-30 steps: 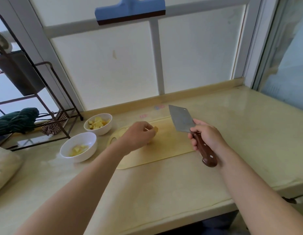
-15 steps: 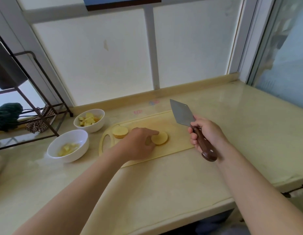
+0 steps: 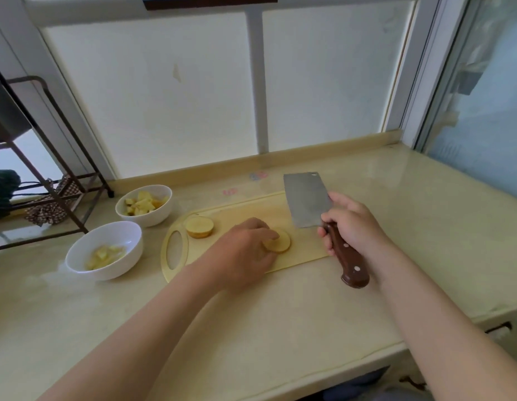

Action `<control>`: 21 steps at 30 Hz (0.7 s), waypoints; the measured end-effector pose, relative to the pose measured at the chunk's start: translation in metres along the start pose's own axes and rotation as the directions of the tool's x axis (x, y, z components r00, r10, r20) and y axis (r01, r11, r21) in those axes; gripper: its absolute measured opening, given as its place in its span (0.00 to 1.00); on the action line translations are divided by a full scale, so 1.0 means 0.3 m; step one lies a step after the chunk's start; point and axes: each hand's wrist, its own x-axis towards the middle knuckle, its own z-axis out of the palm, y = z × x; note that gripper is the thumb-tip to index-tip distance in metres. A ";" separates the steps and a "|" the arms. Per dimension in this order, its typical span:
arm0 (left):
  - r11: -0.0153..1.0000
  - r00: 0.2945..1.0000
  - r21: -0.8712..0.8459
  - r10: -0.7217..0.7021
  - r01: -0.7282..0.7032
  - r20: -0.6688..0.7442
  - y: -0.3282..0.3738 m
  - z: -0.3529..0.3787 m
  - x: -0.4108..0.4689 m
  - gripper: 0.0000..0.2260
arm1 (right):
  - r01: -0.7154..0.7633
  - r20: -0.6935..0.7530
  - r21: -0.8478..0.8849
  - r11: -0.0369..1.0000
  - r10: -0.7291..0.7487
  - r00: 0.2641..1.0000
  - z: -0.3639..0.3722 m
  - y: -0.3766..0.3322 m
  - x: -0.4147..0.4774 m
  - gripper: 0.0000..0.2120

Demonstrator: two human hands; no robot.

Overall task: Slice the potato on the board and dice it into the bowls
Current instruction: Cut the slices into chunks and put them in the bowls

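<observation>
Head cam, looking down: the round, pale yellow potato slice (image 3: 280, 245) with a thin tan skin edge lies flat near the middle of the pale yellow plastic cutting board (image 3: 245, 211). The cut face looks smooth and moist. My left hand (image 3: 242, 251) comes in from the near-left, and its fingertips (image 3: 273, 235) rest on the slice's left side. The fingers are only loosely bent, pressing down rather than wrapped round anything.

A thicker potato chunk (image 3: 199, 227) sits cut-face-up further left on the board, beside the oval handle hole, apart from the slice.

My right hand (image 3: 355, 227) has its fingers curled tight round the brown wooden handle of the steel cleaver (image 3: 305, 199). The broad blade hangs over the board's right end, just right of the slice and not touching it.

Left of the board are two white ceramic bowls. The far bowl (image 3: 154, 220) holds a heap of yellow potato cubes (image 3: 144, 202), and the near bowl (image 3: 114, 270) holds fewer, paler bits. Everything sits on a glossy beige counter (image 3: 251, 328), with a dark metal rack (image 3: 63, 195) at the far left.
</observation>
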 end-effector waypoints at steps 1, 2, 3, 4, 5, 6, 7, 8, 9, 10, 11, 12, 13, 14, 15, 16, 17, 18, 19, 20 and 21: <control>0.999 1.000 -0.013 0.029 -0.029 -0.012 -0.013 0.005 -0.004 0.15 | 0.025 -0.002 -0.153 0.988 -0.026 1.000 -0.003 -0.022 -0.010 0.29; 0.999 0.998 -0.018 0.051 -0.052 -0.039 -0.025 0.014 -0.007 0.13 | 0.069 0.022 -0.334 0.940 -0.065 0.998 -0.006 -0.048 -0.019 0.33; 0.997 0.995 -0.024 0.072 -0.074 -0.075 -0.032 0.021 -0.008 0.11 | 0.124 0.067 -0.516 0.848 -0.104 0.992 -0.008 -0.076 -0.027 0.35; 0.995 0.990 -0.031 0.091 -0.095 -0.111 -0.035 0.028 -0.007 0.09 | 0.174 0.122 -0.669 0.723 -0.124 0.985 -0.006 -0.104 -0.035 0.37; 0.993 0.983 -0.035 0.109 -0.115 -0.145 -0.035 0.032 -0.004 0.08 | 0.217 0.181 -0.774 0.594 -0.121 0.976 0.006 -0.129 -0.046 0.37; 0.990 0.977 -0.033 0.127 -0.135 -0.171 -0.035 0.036 -0.002 0.06 | 0.253 0.233 -0.840 0.481 -0.102 0.967 0.025 -0.149 -0.057 0.37; 0.989 0.972 -0.024 0.139 -0.146 -0.189 -0.033 0.040 0.001 0.06 | 0.285 0.273 -0.877 0.387 -0.086 0.958 0.048 -0.160 -0.067 0.36; 0.989 0.969 -0.014 0.142 -0.148 -0.202 -0.031 0.046 0.001 0.06 | 0.309 0.300 -0.895 0.322 -0.077 0.951 0.071 -0.163 -0.076 0.35; 0.989 0.968 -0.006 0.140 -0.145 -0.207 -0.029 0.052 0.002 0.07 | 0.329 0.321 -0.900 0.287 -0.073 0.944 0.092 -0.162 -0.085 0.35; 0.990 0.967 0.001 0.140 -0.143 -0.212 -0.026 0.057 0.003 0.08 | 0.344 0.338 -0.900 0.268 -0.069 0.938 0.109 -0.161 -0.091 0.34; 0.990 0.967 0.007 0.140 -0.142 -0.213 -0.025 0.059 0.006 0.08 | 0.361 0.356 -0.899 0.247 -0.067 0.932 0.121 -0.161 -0.092 0.34; 0.990 0.968 0.014 0.138 -0.138 -0.211 -0.024 0.058 0.012 0.09 | 0.374 0.369 -0.900 0.226 -0.062 0.927 0.129 -0.165 -0.086 0.34; 0.991 0.970 0.021 0.134 -0.133 -0.201 -0.024 0.054 0.020 0.09 | 0.379 0.377 -0.899 0.218 -0.052 0.925 0.133 -0.172 -0.077 0.34; 0.991 0.973 0.029 0.134 -0.131 -0.187 -0.027 0.049 0.029 0.09 | 0.377 0.379 -0.898 0.226 -0.036 0.925 0.134 -0.179 -0.066 0.34; 0.990 0.975 0.035 0.138 -0.134 -0.172 -0.032 0.043 0.038 0.09 | 0.370 0.376 -0.897 0.241 -0.022 0.926 0.133 -0.186 -0.054 0.35; 0.990 0.977 0.033 0.144 -0.140 -0.160 -0.038 0.037 0.046 0.09 | 0.363 0.372 -0.897 0.253 -0.011 0.928 0.130 -0.191 -0.044 0.35; 0.988 0.977 0.027 0.152 -0.150 -0.149 -0.045 0.032 0.054 0.09 | 0.357 0.368 -0.898 0.258 -0.006 0.930 0.126 -0.195 -0.037 0.36; 0.985 0.975 0.021 0.171 -0.170 -0.143 -0.050 0.029 0.059 0.08 | 0.354 0.366 -0.899 0.259 -0.004 0.931 0.123 -0.198 -0.032 0.36; 0.980 0.970 0.022 0.200 -0.199 -0.140 -0.054 0.030 0.065 0.08 | 0.354 0.365 -0.899 0.257 -0.004 0.931 0.121 -0.196 -0.029 0.36; 0.973 0.963 0.028 0.232 -0.230 -0.136 -0.058 0.034 0.070 0.07 | 0.355 0.365 -0.900 0.253 -0.005 0.931 0.120 -0.191 -0.027 0.36; 0.966 0.958 0.029 0.257 -0.256 -0.126 -0.061 0.038 0.073 0.07 | 0.354 0.365 -0.901 0.251 -0.003 0.931 0.120 -0.184 -0.026 0.36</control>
